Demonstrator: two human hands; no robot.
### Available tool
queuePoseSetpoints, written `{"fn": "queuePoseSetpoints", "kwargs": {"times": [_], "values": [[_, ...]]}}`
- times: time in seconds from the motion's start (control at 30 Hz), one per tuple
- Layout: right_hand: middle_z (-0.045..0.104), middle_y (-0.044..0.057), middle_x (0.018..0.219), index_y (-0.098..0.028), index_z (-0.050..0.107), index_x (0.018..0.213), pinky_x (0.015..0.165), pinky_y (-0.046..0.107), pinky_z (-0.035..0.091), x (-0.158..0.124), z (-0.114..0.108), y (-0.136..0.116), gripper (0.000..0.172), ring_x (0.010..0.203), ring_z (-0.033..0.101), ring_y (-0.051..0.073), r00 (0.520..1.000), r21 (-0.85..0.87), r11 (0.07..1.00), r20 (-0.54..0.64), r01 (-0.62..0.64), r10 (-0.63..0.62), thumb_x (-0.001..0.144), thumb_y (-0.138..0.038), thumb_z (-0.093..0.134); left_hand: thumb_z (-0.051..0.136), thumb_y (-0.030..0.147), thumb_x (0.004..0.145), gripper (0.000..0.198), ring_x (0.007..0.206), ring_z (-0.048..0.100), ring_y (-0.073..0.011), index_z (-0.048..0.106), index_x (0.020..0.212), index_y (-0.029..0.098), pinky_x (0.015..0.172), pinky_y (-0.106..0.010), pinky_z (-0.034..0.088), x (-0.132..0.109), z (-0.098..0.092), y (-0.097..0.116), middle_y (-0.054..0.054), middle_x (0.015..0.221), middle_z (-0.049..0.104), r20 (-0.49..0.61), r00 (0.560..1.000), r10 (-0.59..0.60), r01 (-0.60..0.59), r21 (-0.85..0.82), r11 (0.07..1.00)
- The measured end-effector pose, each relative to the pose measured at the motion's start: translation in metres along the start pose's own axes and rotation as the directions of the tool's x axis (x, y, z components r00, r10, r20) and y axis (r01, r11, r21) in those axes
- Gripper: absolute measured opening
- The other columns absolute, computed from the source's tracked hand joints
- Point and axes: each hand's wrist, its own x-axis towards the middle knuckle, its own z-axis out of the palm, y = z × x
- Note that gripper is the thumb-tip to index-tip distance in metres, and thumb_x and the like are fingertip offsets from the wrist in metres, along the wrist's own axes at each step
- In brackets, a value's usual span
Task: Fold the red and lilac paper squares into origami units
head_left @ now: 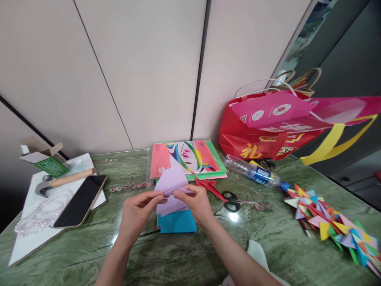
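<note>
A light purple sheet of paper [172, 178] is held up over the middle of the table, with a crease or folded edge running between my hands. My left hand [139, 210] pinches its left side between thumb and fingers. On the right side, my right hand [196, 200] pinches the same sheet. Just below it lies more purple paper [171, 205], on top of blue paper [178, 222]. A red folded paper piece [210, 186] and black-handled scissors [233, 201] lie to the right of my right hand.
Behind my hands lies a coloured paper pack [187, 157]. To the right are a plastic bottle [256, 173], a red gift bag [268, 131] and colourful folded paper pieces [333, 222]. At left, a white board [24, 242] bears a phone [80, 202], a hammer [68, 178], beads [44, 212] and a small box [50, 163].
</note>
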Motion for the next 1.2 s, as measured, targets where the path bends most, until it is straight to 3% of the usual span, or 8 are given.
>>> {"fn": "queuePoseSetpoints", "kwargs": {"times": [0.1, 0.3, 0.53, 0.73, 1.2], "values": [[0.056, -0.003, 0.049, -0.014, 0.064, 0.055, 0.047, 0.021, 0.033, 0.0, 0.0, 0.001, 0.017, 0.048, 0.044, 0.008, 1.0, 0.021, 1.0, -0.023, -0.008, 0.008, 0.057, -0.029, 0.072, 0.069, 0.026, 0.065, 0.016, 0.069, 0.068, -0.0241, 0.069, 0.077, 0.016, 0.068, -0.032, 0.055, -0.002, 0.006, 0.001, -0.006, 0.073, 0.073, -0.014, 1.0, -0.024, 0.023, -0.06, 0.998], [0.056, -0.003, 0.051, -0.013, 0.062, 0.056, 0.048, 0.02, 0.035, -0.001, 0.002, 0.001, 0.017, 0.048, 0.044, 0.008, 0.999, 0.045, 0.999, -0.039, -0.019, 0.021, 0.057, -0.027, 0.072, 0.069, 0.024, 0.066, 0.051, 0.071, 0.068, -0.0239, 0.053, 0.113, 0.015, 0.072, -0.036, 0.054, -0.001, 0.011, 0.002, -0.005, 0.078, 0.073, -0.003, 0.994, -0.105, 0.101, -0.248, 0.963], [0.052, -0.004, 0.048, -0.013, 0.059, 0.054, 0.046, 0.02, 0.032, 0.0, 0.001, 0.002, 0.019, 0.047, 0.041, 0.007, 0.999, -0.007, 1.0, -0.049, 0.022, -0.023, 0.058, -0.027, 0.071, 0.069, 0.022, 0.066, 0.023, 0.07, 0.068, -0.0242, 0.065, 0.085, 0.011, 0.07, -0.034, 0.055, 0.0, 0.011, -0.002, -0.008, 0.074, 0.073, 0.078, 0.981, -0.179, 0.195, -0.35, 0.916], [0.057, -0.002, 0.051, -0.013, 0.06, 0.056, 0.049, 0.021, 0.035, 0.001, 0.001, 0.006, 0.019, 0.049, 0.047, 0.009, 0.996, -0.03, 0.998, -0.064, 0.054, -0.056, 0.061, -0.029, 0.07, 0.072, 0.023, 0.061, 0.02, 0.071, 0.068, -0.0239, 0.065, 0.075, 0.01, 0.072, -0.034, 0.054, -0.001, 0.016, 0.001, -0.008, 0.072, 0.073, 0.039, 0.967, -0.252, 0.244, -0.424, 0.872], [0.058, -0.002, 0.049, -0.016, 0.057, 0.05, 0.049, 0.022, 0.036, -0.001, 0.003, 0.004, 0.019, 0.048, 0.048, 0.01, 0.996, 0.026, 1.0, -0.086, 0.016, -0.013, 0.056, -0.027, 0.071, 0.074, 0.024, 0.059, 0.018, 0.068, 0.068, -0.0227, 0.067, 0.069, 0.01, 0.076, -0.037, 0.054, -0.001, 0.019, 0.0, -0.006, 0.069, 0.072, 0.019, 0.961, -0.276, 0.253, -0.466, 0.848]]}}
